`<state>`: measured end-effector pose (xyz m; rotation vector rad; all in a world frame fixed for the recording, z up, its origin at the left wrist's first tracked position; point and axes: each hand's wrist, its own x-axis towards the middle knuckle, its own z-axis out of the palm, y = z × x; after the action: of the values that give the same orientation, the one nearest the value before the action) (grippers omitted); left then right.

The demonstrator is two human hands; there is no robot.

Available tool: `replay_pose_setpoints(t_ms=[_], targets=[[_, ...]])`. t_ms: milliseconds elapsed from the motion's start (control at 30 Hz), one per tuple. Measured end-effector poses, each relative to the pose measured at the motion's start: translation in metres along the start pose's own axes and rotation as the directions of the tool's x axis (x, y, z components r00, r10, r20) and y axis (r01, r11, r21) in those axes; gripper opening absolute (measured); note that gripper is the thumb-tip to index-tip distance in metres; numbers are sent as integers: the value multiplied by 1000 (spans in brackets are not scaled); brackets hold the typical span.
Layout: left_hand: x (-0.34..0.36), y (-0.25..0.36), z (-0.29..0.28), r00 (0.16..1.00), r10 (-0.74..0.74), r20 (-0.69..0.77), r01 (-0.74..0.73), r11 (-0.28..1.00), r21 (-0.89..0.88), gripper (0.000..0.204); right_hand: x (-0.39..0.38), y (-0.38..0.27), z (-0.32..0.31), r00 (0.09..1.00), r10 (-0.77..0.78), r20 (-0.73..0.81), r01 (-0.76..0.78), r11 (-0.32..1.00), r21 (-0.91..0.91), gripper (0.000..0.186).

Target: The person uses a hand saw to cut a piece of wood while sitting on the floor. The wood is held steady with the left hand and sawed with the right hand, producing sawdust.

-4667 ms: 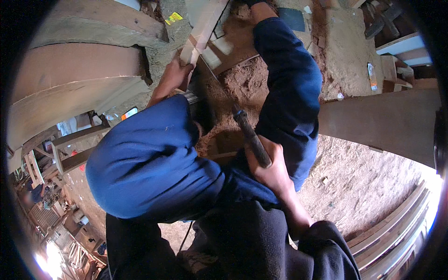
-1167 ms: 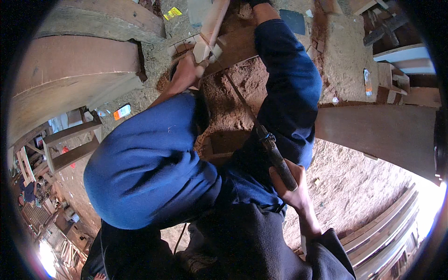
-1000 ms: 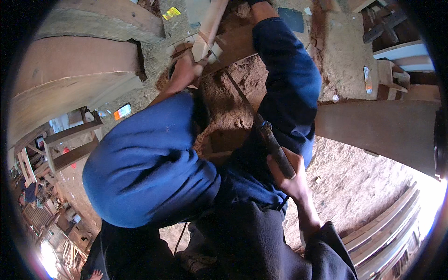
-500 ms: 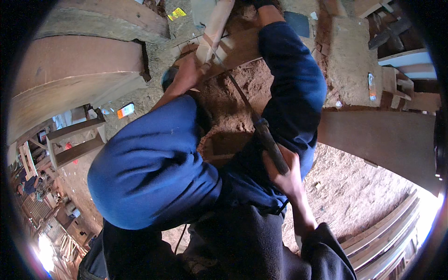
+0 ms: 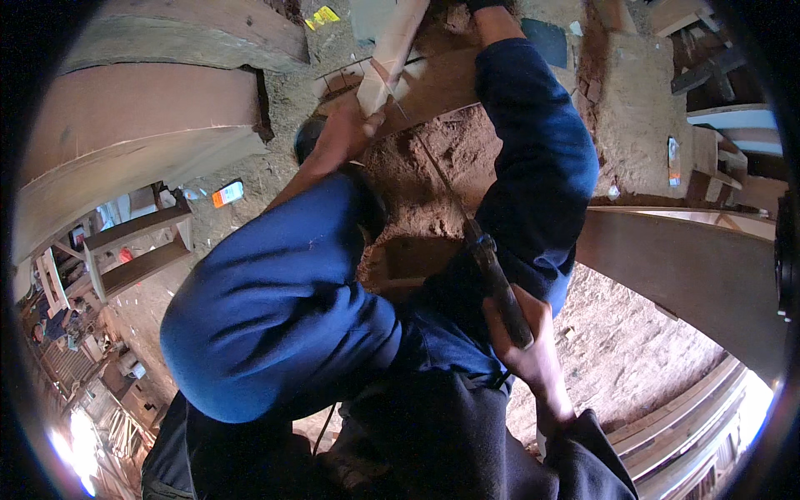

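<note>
The wood (image 5: pixel 401 37) lies far and left of centre, apparently in one piece; the saw (image 5: pixel 493 271) slants to it from near right; our left hand (image 5: pixel 348 133) clasps the wood's near end, our right hand (image 5: pixel 525 329) the saw; any cut's depth we cannot tell

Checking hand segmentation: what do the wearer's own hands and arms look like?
Left hand and right hand: both ungloved. Right forearm is bare up to a loose, near-black sleeve. Left forearm is bare where visible; its cuff is out of sight.
</note>
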<state>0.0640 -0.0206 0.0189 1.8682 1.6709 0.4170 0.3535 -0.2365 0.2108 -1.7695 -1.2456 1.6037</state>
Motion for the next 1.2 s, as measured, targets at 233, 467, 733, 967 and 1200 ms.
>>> replay_pose_setpoints(t_ms=[233, 467, 733, 967, 1200], targets=[[1, 20, -9, 1000, -5, 26, 8, 994, -106, 45, 28, 7, 11, 988, -127, -83, 129, 992, 16, 14], [3, -27, -1, 999, 37, 6, -36, 999, -20, 42, -8, 5, -8, 1000, 1, -30, 0, 1000, 18, 10], [2, -7, -6, 989, -113, 99, 127, 980, -156, 49, 10, 10, -2, 997, -72, -28, 73, 996, 46, 12], [11, -28, -16, 985, -141, 98, 155, 975, -157, 57, -8, 5, -14, 1000, 16, -27, -15, 998, 57, 12], [8, -10, -11, 974, -173, 146, 171, 985, 25, 56, -18, 5, -14, 997, -1, -78, 6, 998, 60, 11]])
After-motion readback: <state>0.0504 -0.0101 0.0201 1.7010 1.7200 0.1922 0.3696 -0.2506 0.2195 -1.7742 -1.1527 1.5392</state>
